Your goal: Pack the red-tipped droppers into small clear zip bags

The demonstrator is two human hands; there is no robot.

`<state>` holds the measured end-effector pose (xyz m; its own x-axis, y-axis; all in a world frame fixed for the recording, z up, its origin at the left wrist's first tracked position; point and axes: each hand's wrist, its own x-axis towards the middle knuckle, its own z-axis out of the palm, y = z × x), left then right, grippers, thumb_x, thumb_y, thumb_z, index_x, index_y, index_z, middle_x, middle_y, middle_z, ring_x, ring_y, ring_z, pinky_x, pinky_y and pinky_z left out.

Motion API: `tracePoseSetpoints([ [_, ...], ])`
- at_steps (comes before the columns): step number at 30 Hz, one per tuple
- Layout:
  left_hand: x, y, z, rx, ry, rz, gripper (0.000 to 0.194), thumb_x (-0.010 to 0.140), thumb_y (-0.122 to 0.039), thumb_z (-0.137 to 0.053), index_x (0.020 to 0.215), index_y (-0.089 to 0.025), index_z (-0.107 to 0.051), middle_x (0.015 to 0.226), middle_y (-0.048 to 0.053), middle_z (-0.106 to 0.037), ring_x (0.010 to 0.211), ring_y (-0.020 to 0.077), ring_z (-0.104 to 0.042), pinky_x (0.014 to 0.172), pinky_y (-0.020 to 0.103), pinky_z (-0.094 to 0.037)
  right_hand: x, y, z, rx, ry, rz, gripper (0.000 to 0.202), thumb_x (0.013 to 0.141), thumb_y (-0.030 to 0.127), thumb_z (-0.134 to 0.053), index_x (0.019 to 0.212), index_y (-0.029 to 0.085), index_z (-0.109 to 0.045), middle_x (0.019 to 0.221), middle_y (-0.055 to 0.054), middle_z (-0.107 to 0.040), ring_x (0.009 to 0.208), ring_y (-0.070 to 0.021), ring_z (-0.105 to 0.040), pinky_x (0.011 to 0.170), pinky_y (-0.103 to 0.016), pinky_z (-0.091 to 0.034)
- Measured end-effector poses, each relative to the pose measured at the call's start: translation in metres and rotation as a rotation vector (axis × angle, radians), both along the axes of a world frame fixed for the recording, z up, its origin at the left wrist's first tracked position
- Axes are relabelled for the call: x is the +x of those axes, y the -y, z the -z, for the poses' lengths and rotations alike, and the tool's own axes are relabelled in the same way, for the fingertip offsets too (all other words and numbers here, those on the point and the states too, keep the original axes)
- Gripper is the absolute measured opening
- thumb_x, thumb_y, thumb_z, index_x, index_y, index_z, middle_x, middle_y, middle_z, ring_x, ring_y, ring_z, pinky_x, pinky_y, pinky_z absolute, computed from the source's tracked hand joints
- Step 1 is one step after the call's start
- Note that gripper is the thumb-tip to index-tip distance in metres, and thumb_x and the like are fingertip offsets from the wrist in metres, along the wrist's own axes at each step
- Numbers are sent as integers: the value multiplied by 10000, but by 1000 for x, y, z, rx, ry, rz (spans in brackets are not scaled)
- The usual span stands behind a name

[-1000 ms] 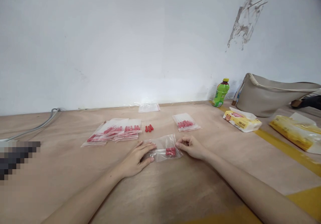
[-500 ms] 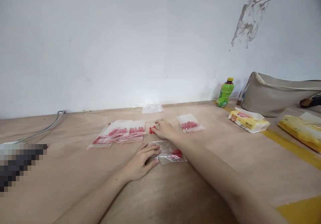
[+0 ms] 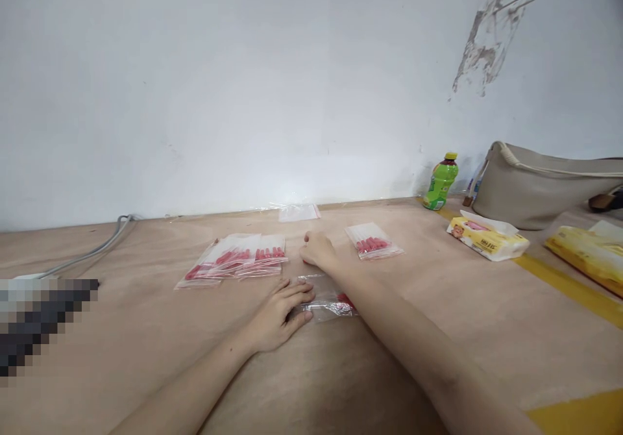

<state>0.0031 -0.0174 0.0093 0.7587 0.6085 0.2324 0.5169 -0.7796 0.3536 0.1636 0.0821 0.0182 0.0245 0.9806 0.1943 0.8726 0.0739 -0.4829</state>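
My left hand (image 3: 285,315) lies with its fingers stretched out and apart, pressing the left side of a clear plastic bag (image 3: 321,310) onto the table. Some red pieces (image 3: 344,300) show in that bag, partly covered by my right forearm. Just beyond the bag, my right hand (image 3: 316,250) is curled down at the tabletop. A speck of small red plastic pieces (image 3: 305,262) shows beneath its fingers; the rest is hidden by the hand. On the left are overlapping zip bags (image 3: 238,256) filled with red pieces. Another filled zip bag (image 3: 374,243) lies to the right.
A flat clear bag (image 3: 299,212) lies near the wall. At the right stand a green bottle (image 3: 440,184), a yellow tissue pack (image 3: 487,237), a second yellow pack (image 3: 586,253) and a beige handbag (image 3: 535,188). A grey cable (image 3: 104,247) runs at the left.
My right hand has closed over the small red pieces that lay in sight beside its fingers. My left hand stays on the bag. The whole view has shifted slightly.
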Motion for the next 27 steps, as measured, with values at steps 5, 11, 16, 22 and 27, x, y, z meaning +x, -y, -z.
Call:
tracePoseSetpoints([
  [5, 0, 0, -1, -8, 18, -5, 340, 873, -358, -428, 1181, -245, -518, 1267, 56, -504, 1216, 202, -396, 1050, 442, -234, 35, 13, -4, -22, -24, -28, 216, 711, 226, -552, 899, 207, -657, 929, -52, -670, 842, -189, -607, 687, -237, -424],
  [11, 0, -1, 1, -14, 21, -1, 342, 872, -359, -430, 1183, -245, -515, 1268, 57, -503, 1215, 202, -398, 1051, 451, -235, 41, 28, -8, 5, -40, 20, 330, 775, 300, -503, 1063, 158, -577, 1008, -96, -635, 897, -197, -589, 712, -257, -418],
  [16, -1, -1, 1, -11, 31, -4, 345, 872, -362, -432, 1185, -243, -517, 1260, 53, -509, 1216, 200, -396, 1049, 429, -254, 38, 29, -6, -18, -58, 53, 388, 702, 360, -610, 1023, 143, -579, 932, -106, -655, 865, -210, -595, 690, -265, -419],
  [22, -1, 1, -4, 0, -43, 12, 393, 895, -363, -381, 1281, -291, -413, 1313, 41, -453, 1233, 201, -371, 1058, 448, -215, 54, 25, -1, -44, -106, 117, 239, 705, 305, -594, 862, 129, -631, 836, -113, -672, 771, -215, -618, 613, -269, -427],
  [27, -2, 2, -5, -3, -78, 0, 359, 899, -364, -368, 1242, -314, -464, 1323, 36, -439, 1238, 212, -361, 1056, 469, -203, 86, 53, -4, 71, -126, 66, 173, 744, 190, -500, 815, 147, -652, 802, -91, -671, 792, -202, -603, 687, -283, -422],
])
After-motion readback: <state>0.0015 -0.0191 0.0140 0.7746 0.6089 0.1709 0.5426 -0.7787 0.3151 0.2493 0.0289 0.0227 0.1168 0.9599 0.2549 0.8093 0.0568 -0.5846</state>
